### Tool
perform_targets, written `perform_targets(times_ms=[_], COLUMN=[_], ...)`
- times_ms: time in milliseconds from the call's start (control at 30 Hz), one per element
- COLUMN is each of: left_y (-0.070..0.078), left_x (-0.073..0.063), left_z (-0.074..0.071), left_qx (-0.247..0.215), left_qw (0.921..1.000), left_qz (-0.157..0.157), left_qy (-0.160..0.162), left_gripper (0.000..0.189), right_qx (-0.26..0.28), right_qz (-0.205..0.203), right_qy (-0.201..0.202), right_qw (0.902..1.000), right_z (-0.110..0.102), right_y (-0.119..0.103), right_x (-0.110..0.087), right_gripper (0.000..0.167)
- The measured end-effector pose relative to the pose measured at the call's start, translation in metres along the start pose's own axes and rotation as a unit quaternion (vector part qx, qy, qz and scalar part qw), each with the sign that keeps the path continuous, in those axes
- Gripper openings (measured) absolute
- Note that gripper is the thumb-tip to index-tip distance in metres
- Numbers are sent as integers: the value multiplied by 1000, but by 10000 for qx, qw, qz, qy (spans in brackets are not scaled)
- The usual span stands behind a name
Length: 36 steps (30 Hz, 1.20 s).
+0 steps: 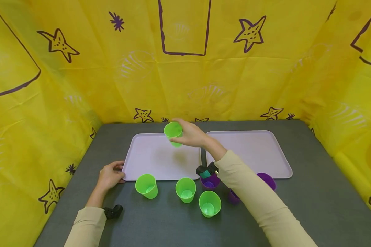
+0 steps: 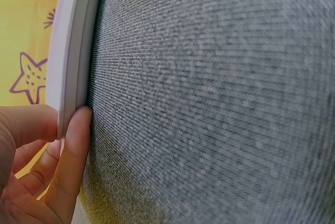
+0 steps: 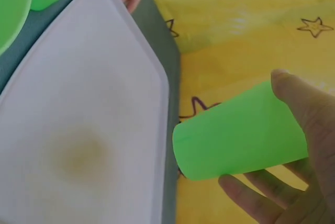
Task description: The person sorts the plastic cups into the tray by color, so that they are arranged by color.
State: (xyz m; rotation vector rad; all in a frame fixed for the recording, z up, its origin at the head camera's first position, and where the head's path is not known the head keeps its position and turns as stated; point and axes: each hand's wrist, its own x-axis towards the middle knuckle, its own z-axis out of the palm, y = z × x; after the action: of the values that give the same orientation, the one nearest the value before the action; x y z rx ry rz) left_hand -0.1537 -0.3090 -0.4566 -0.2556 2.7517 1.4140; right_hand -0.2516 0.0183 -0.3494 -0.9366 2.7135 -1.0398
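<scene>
My right hand [image 1: 190, 134] grips a green cup [image 1: 174, 129] near its rim, over the left white tray [image 1: 151, 161]. In the right wrist view the cup [image 3: 238, 137] tilts sideways, with the thumb [image 3: 298, 96] on one side and fingers on the other. The near left corner of that tray is pinched by my left hand [image 1: 110, 175]. Its rim [image 2: 70, 62] sits between thumb and fingers in the left wrist view. Three more green cups stand in front of the trays: one to the left [image 1: 146, 186], one in the middle [image 1: 186, 189], one closer [image 1: 210, 204].
A second white tray [image 1: 250, 154] lies on the right, a narrow gap from the first. Purple cups [image 1: 267, 180] stand before it, partly hidden by my right sleeve [image 1: 259, 199]. Yellow printed cloth [image 1: 185, 85] walls in the dark grey table [image 1: 160, 226] at the back and sides.
</scene>
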Motion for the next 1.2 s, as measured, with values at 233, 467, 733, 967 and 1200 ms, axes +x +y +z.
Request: perform_targets(times_ms=[233,467,733,967,1200], left_y=[-1,-2,-2,-2,0], left_x=[1,1,1,0,0], left_z=[0,1,0,-1,-1], left_qx=[-25,-6,-15,21,33], left_qw=[10000,10000,10000,9999,10000], left_qz=[-14,-52,-54,-84,-42], left_qy=[37,-5,34,58,60], left_gripper=[52,51,51,51,50], right_qx=[252,271,204,237,105], right_qz=[288,91,186,318,384], right_qy=[-217,-392,-550,-790,-881], right_qw=[9990,9988,9981,9961,9953], right_z=[23,45,67,85,99], right_y=[-6,-9,-15,-22,-23], right_x=[14,27,39,47,54], right_gripper=[70,70,71,74,74])
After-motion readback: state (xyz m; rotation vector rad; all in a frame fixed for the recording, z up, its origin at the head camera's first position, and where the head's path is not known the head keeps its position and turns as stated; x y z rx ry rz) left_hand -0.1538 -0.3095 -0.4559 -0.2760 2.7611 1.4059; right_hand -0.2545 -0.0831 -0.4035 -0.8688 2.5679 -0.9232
